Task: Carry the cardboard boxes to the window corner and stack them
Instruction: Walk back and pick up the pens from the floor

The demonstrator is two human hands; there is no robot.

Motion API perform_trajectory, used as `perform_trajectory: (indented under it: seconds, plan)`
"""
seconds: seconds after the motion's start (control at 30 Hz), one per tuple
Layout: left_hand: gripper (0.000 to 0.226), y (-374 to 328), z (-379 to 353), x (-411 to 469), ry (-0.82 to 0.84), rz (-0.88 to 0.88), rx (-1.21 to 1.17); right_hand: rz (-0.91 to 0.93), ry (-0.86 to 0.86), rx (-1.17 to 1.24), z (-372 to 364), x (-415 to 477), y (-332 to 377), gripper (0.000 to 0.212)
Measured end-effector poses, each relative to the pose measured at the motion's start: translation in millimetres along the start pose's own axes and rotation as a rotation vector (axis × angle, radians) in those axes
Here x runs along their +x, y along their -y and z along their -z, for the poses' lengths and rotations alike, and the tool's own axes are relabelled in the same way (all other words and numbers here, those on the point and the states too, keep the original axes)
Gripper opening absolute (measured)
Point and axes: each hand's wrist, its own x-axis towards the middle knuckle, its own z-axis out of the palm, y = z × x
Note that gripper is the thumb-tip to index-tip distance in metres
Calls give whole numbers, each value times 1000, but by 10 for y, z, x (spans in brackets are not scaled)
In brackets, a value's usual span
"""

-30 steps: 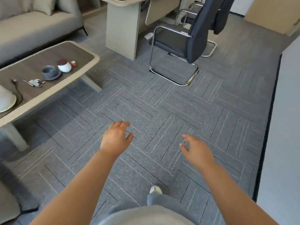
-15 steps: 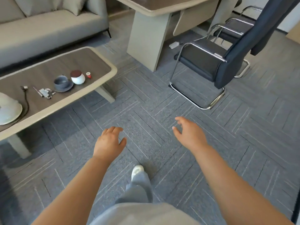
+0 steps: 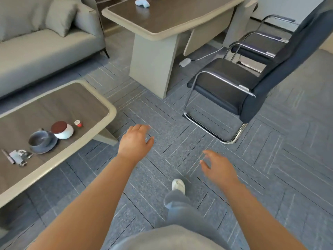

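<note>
No cardboard box shows in the head view. My left hand hangs out in front of me over the grey carpet, fingers relaxed and holding nothing. My right hand is lower and to the right, fingers loosely spread, also holding nothing. One white shoe steps forward between my arms.
A low coffee table on the left carries a white jar, a grey cup on a saucer and small items. A desk stands ahead, a grey sofa far left, dark cantilever chairs on the right.
The view has swung left as I walk: the desk, sofa and coffee table came further into view and the chairs slid right. My right hand dropped lower; my left hand rose.
</note>
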Motion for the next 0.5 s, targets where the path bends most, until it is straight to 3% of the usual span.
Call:
perform_trajectory:
  seconds: [0.27, 0.5]
  plan:
    - [41, -91, -68, 1387, 4, 78, 21, 108, 38, -50, 506, 1718, -20, 46]
    - [40, 270, 69, 2010, -51, 344, 6, 370, 71, -80, 945, 3172, 771, 44]
